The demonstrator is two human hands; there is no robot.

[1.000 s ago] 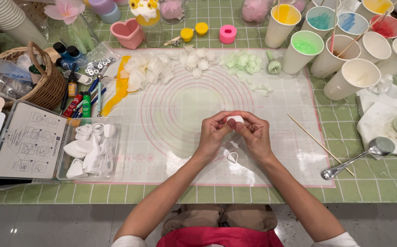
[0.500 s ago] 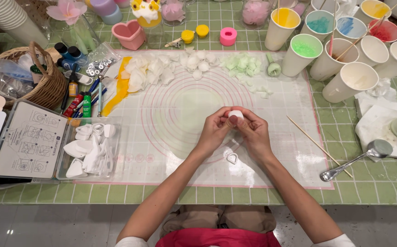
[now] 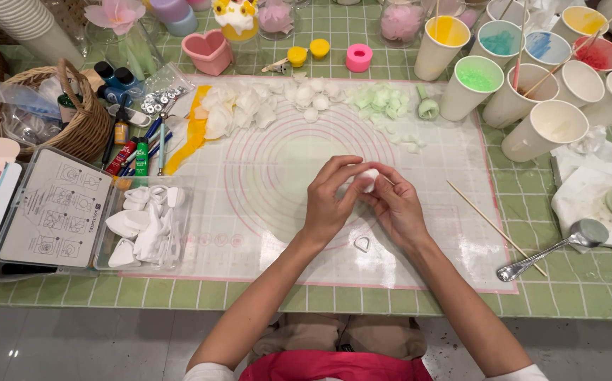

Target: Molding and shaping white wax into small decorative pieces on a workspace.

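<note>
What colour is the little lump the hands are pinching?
White. The lump shows best in the head view, pinched between the left hand and right hand.

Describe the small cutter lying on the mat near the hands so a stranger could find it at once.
Start at the translucent work mat with pink rings that covers the green tiled table. Below the two hands, which pinch a small white lump over the rings, lies the small teardrop-shaped cutter, just under the right hand. It is a lone open white outline, apart from the cutters heaped in the clear box at the left.
</note>
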